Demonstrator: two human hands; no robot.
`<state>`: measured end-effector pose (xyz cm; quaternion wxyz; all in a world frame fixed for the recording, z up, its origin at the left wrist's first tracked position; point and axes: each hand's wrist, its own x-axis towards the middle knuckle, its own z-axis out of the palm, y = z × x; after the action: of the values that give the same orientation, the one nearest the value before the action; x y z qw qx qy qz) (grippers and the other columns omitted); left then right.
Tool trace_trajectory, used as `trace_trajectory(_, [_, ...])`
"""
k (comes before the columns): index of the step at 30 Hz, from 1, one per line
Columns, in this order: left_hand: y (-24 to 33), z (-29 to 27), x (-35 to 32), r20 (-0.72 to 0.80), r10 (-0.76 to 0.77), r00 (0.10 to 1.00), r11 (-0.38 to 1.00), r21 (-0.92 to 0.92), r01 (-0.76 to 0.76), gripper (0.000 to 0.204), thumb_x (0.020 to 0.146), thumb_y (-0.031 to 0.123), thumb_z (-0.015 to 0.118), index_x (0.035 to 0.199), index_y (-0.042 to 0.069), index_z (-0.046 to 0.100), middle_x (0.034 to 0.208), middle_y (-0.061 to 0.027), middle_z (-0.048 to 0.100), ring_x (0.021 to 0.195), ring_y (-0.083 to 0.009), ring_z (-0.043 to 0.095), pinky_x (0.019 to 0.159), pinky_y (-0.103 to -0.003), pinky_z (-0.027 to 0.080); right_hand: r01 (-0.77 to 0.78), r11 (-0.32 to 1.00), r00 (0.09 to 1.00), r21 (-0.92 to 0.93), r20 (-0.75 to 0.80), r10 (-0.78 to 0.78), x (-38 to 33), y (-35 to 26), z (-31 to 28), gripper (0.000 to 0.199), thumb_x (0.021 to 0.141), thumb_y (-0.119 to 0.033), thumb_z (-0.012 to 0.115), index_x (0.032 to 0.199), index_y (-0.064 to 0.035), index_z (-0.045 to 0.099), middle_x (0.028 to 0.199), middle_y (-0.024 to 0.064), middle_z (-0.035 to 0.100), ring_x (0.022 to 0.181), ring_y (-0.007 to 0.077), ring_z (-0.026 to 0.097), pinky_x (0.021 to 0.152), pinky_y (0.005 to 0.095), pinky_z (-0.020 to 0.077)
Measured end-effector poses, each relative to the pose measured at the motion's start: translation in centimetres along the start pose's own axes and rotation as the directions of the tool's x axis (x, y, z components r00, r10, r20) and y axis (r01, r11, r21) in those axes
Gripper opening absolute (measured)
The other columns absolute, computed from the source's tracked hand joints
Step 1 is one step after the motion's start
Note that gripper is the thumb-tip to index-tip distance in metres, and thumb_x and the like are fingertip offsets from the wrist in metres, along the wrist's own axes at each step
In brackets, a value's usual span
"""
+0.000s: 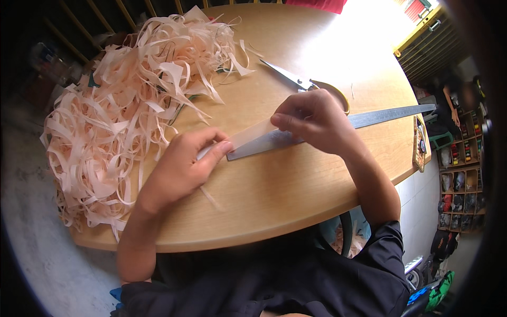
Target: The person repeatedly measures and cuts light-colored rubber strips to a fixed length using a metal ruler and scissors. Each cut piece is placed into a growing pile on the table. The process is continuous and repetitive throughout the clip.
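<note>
A narrow peach fabric strip point(251, 134) stretches between my two hands above the table. My left hand point(186, 162) pinches its near-left end between thumb and fingers, and a thin tail hangs below that hand. The other end sits between the thumb and curled fingers of my right hand point(315, 120). Under the strip and my right hand lies a long metal ruler point(393, 113), its left end beside my left thumb. Scissors point(296, 78) with a dark and yellowish handle lie just beyond my right hand, partly open. Its wrist covers part of the ruler.
A big tangled heap of peach strips point(124, 134) covers the left side of the wooden table point(280, 203). Near the right edge is a small wooden-framed item point(419, 143). Shelves with compartments point(462, 179) stand beyond the table at right. Yellow bars point(103, 18) rise behind the heap.
</note>
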<state>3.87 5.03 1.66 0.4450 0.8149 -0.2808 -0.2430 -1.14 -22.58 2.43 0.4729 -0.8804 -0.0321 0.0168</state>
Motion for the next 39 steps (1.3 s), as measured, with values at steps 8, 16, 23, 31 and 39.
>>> trace_trajectory(8, [-0.8,-1.6,-0.4,-0.006,-0.072,0.997,0.997,-0.040,0.071,0.022,0.104,0.021,0.068,0.098,0.000,0.069,0.067,0.0047,0.050,0.061,-0.0039,0.043,0.055,-0.027,0.033,-0.182,0.983,0.982,0.030,0.050,0.180,-0.4,0.2,-1.5,0.022,0.093,-0.018,0.081,0.098,0.0033,0.080,0.076,0.0048,0.073,0.066,0.0083,0.066,0.057,0.0240,0.0516])
trace_trajectory(16, [-0.5,-4.3,-1.8,-0.047,-0.204,0.978,0.979,-0.029,0.203,0.024,0.102,0.023,0.072,0.102,-0.001,0.069,0.067,0.0037,0.053,0.062,-0.0030,0.044,0.055,-0.025,0.033,-0.202,0.979,0.970,-0.019,0.133,0.203,-0.4,0.1,-1.7,0.016,0.092,-0.009,0.079,0.099,0.0058,0.079,0.078,0.0084,0.075,0.064,0.0106,0.070,0.057,0.0240,0.0561])
trace_trajectory(23, [0.4,-3.6,-0.6,-0.582,0.398,0.709,0.750,0.652,0.114,0.021,0.103,0.019,0.068,0.115,0.001,0.069,0.096,-0.0137,0.069,0.090,-0.0248,0.065,0.082,-0.039,0.051,-0.202,0.979,0.972,0.038,0.132,0.196,-0.4,0.1,-1.4,0.016,0.092,-0.008,0.077,0.099,0.0069,0.078,0.080,0.0108,0.076,0.063,0.0119,0.071,0.057,0.0258,0.0579])
trace_trajectory(31, [1.0,5.9,1.0,0.107,0.564,0.819,0.582,0.652,-0.486,0.048,0.100,0.027,0.067,0.142,0.004,0.060,0.145,-0.0088,0.056,0.130,-0.0310,0.049,0.113,-0.045,0.035,-0.191,0.981,0.975,0.042,0.123,0.184,-0.8,0.3,-1.4,0.018,0.087,-0.010,0.073,0.094,0.0055,0.080,0.073,0.0140,0.075,0.059,0.0180,0.070,0.059,0.0330,0.0573])
trace_trajectory(39, [0.2,7.2,1.1,0.182,0.504,0.844,0.571,0.664,-0.484,0.053,0.102,0.033,0.063,0.148,0.008,0.057,0.151,-0.0025,0.052,0.137,-0.0279,0.038,0.115,-0.044,0.027,-0.059,0.958,0.982,-0.281,-0.191,0.005,-1.8,0.6,-3.4,0.015,0.096,-0.010,0.073,0.100,0.0042,0.075,0.082,0.0095,0.075,0.069,0.0131,0.071,0.062,0.0282,0.0566])
